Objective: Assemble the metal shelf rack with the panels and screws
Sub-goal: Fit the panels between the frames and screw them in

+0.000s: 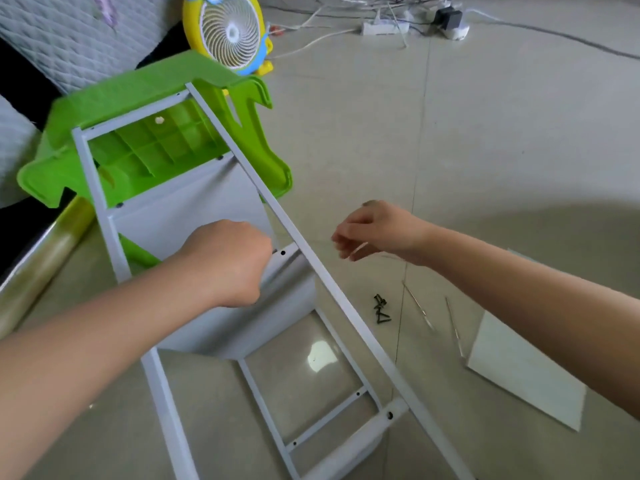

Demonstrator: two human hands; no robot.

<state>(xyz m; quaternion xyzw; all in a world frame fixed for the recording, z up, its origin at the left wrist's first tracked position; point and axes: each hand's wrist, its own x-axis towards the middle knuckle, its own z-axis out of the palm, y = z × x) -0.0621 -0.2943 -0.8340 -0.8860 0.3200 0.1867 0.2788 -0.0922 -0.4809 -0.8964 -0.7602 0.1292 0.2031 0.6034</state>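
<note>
The white metal rack frame (pixel 304 247) lies tilted on the floor, its long upright running from top left to bottom right. A white shelf panel (pixel 194 209) sits between the uprights. My left hand (pixel 225 261) is curled in a fist against the panel's edge, close to a screw hole in the upright; whether it holds anything is hidden. To the right of the upright hovers my right hand (pixel 374 230), fingers curled and blurred, apart from the frame. Several black screws (pixel 381 308) lie on the floor beside the frame.
A green plastic stool (pixel 145 91) lies under the rack's far end. A yellow fan (pixel 225 29) and a power strip (pixel 384 27) with cables sit behind. A white panel (pixel 526 372) and thin metal rods (pixel 453 323) lie at right. A shiny tube (pixel 41 258) lies left.
</note>
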